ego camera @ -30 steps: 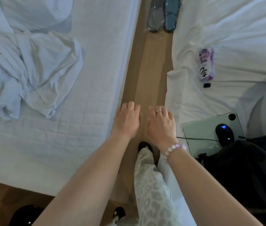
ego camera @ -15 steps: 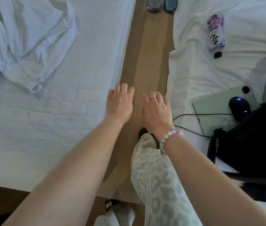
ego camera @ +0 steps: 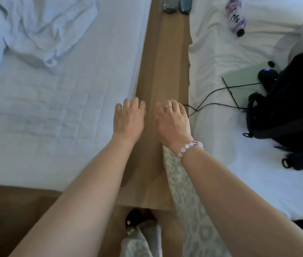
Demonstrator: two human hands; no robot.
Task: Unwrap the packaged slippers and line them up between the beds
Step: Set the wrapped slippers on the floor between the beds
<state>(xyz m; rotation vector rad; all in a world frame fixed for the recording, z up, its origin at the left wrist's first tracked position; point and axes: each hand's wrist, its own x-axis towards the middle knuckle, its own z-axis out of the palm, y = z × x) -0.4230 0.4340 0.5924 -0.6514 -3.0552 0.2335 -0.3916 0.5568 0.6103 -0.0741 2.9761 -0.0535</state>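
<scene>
Slippers [ego camera: 176, 5] (2, far ahead) on floor [ego camera: 165, 62] between beds [ego camera: 72, 93]; left hand [ego camera: 129, 120], right hand [ego camera: 173, 123] outstretched, likely to fetch; fingers loose, empty.

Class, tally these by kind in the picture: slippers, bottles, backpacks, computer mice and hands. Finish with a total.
Slippers: 2
Bottle: 1
Backpack: 1
Mouse: 1
Hands: 2 (left hand, right hand)
Total: 7

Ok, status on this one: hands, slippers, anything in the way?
Left hand, right hand open, empty. Slippers ahead on floor, untouched, cut by frame edge. Black cable dangles off right bed.
</scene>
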